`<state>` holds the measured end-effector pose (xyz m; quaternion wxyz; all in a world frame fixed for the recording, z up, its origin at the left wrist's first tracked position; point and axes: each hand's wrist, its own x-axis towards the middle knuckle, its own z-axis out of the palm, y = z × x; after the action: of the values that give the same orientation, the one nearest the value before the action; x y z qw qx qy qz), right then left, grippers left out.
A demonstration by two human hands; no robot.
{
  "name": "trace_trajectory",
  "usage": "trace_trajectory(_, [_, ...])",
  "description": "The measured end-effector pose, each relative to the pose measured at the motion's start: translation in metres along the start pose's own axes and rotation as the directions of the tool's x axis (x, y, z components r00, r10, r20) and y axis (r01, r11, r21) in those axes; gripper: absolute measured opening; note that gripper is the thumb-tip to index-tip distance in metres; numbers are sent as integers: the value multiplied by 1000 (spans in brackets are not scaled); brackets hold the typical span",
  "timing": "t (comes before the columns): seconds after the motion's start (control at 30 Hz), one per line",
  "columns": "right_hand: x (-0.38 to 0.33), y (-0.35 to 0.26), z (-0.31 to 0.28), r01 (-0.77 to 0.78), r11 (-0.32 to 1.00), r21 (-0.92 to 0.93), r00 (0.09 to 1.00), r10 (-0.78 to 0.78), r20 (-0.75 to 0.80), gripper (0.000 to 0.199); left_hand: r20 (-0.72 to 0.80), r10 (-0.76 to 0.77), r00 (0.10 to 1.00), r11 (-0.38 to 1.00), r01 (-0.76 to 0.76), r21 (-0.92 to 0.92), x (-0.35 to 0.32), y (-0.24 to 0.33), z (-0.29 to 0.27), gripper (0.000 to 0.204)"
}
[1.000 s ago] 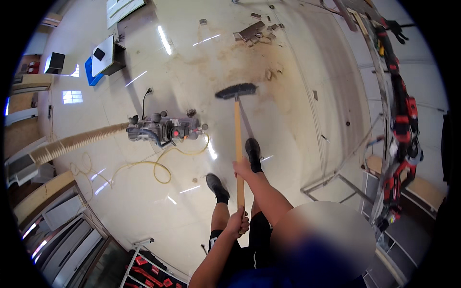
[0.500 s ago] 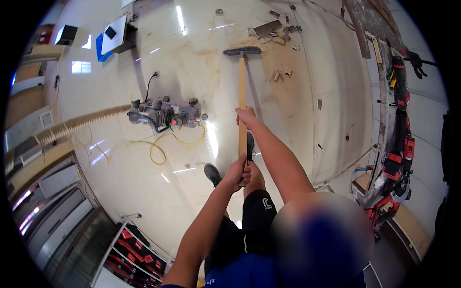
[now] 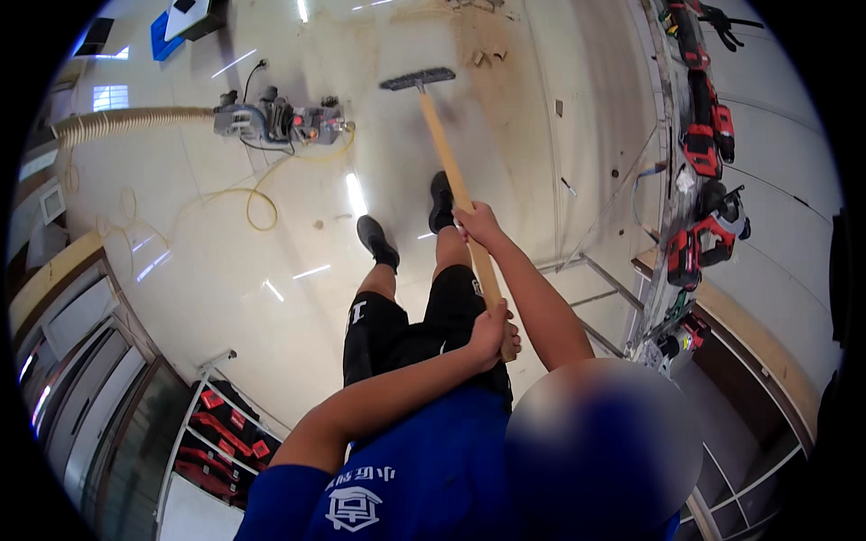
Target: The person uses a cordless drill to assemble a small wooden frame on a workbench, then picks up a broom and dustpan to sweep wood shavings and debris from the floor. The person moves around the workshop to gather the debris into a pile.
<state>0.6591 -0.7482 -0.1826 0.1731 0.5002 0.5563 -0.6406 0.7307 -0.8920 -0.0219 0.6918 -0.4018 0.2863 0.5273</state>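
A push broom with a long pale wooden handle [image 3: 439,135] and a dark bristle head [image 3: 418,79] slants across the middle, its head down on the floor in front of my feet. Partway down the handle, my right hand [image 3: 478,224] is wrapped round the wood. My left hand [image 3: 490,335] grips the handle near its end, close to my waist. Beyond the head and to its right lie small broken scraps [image 3: 488,59] amid brown dust.
On the left stands a grey machine [image 3: 284,122] with a ribbed hose [image 3: 135,122] and a yellow cord [image 3: 262,212]. Red power tools [image 3: 699,149] line a bench on the right. A metal rack [image 3: 216,433] stands at lower left. A pen-like stick [image 3: 568,187] lies on the floor.
The broom head has come back toward me over the floor, away from the scraps. Its handle now slants, and my left hand has moved in across my waist. The view has shifted nearer my body.
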Motion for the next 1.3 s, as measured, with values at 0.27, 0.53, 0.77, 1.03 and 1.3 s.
trace_trajectory(0.27, [-83,169,-73,-171,962,-212,985,166,-45,20,-27,-172,985,912,170,373,49,-144,-9,16])
trace_trajectory(0.53, [-197,294,-193,-333,935,-126,939,317,-132,26,-256,-245,935,616,354,704,99,-327,31,38])
trace_trajectory(0.77, [-265,391,-273,-429,901,-56,899,420,-127,26,-269,-536,800,474,549,688,142,-428,59,44])
trace_trajectory(1.03, [-306,451,-275,-566,823,49,807,565,-171,30,-298,-756,583,253,680,688,165,-531,-20,37])
trace_trajectory(1.3, [-207,486,-293,-532,827,-181,831,470,-297,32,-322,-618,717,326,607,725,245,-457,-10,49])
